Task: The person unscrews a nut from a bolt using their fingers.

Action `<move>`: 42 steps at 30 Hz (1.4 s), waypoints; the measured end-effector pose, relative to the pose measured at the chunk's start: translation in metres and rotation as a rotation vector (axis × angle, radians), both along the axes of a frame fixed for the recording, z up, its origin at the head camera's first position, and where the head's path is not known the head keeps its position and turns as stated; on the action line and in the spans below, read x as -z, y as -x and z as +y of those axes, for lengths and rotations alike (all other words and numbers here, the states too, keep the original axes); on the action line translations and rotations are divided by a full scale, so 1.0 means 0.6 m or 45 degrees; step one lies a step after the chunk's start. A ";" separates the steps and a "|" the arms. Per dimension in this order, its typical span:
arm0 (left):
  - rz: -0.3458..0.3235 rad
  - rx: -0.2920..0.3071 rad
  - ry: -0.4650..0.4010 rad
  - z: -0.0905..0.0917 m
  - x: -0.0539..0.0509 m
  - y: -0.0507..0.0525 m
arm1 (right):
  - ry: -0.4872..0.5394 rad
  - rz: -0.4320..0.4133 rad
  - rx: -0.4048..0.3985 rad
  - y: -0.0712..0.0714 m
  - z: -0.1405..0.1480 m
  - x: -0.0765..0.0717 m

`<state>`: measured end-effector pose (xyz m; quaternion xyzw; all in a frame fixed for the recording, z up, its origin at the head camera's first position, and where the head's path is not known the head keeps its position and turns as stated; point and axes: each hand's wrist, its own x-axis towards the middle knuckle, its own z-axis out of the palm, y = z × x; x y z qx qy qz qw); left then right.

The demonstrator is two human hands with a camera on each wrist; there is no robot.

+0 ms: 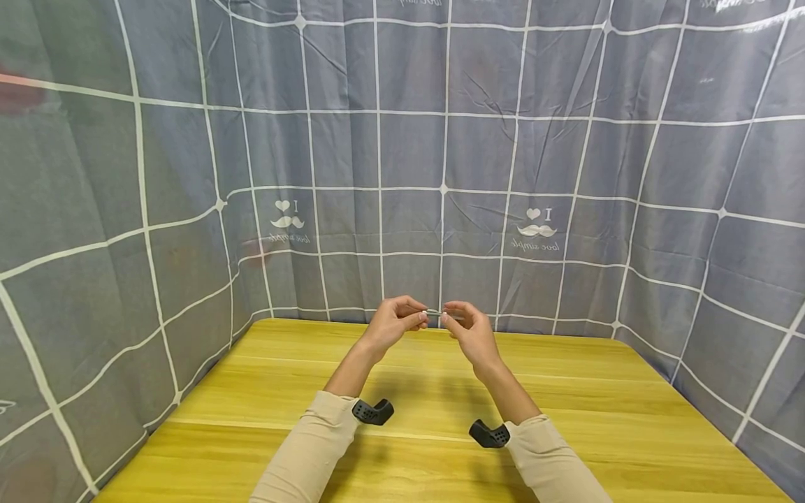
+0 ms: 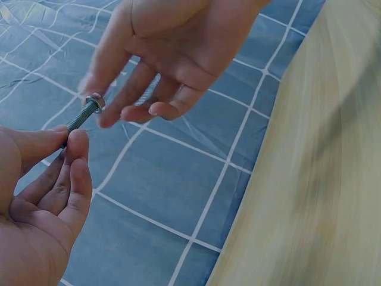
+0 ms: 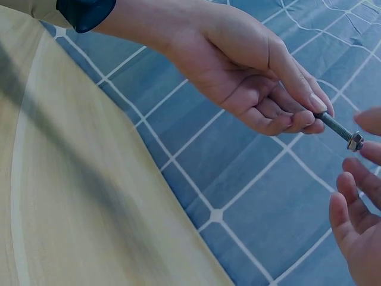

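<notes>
A metal threaded bolt (image 2: 80,117) is pinched between the thumb and fingertips of my left hand (image 1: 390,327), near one end. At its other end sits a shiny flanged hex piece (image 3: 355,142); whether it is a nut or the bolt's head I cannot tell. My right hand (image 1: 472,337) is beside that end. In the right wrist view one of its fingertips (image 3: 372,152) meets the hex piece, while another digit lies a little apart from it. The right hand's other fingers are loosely spread. Left fingertips hide the near end of the bolt.
Both hands are above the far edge of a yellow wooden table (image 1: 283,363). A grey curtain (image 1: 409,154) with white grid lines surrounds it at the back and sides. Black devices (image 1: 373,412) sit at both wrists.
</notes>
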<state>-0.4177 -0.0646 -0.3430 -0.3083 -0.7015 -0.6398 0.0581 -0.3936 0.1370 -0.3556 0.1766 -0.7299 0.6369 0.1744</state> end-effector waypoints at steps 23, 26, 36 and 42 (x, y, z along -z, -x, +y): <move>0.001 -0.009 -0.008 0.001 -0.001 0.000 | -0.007 -0.002 0.029 -0.001 -0.001 -0.001; -0.003 -0.012 -0.004 0.000 -0.002 -0.001 | -0.013 -0.014 0.025 -0.001 -0.001 0.000; -0.003 -0.012 0.001 0.000 -0.001 -0.001 | -0.006 -0.003 0.017 -0.002 0.000 0.000; 0.000 -0.007 0.006 0.001 0.000 0.001 | -0.005 -0.037 0.004 0.001 0.000 0.002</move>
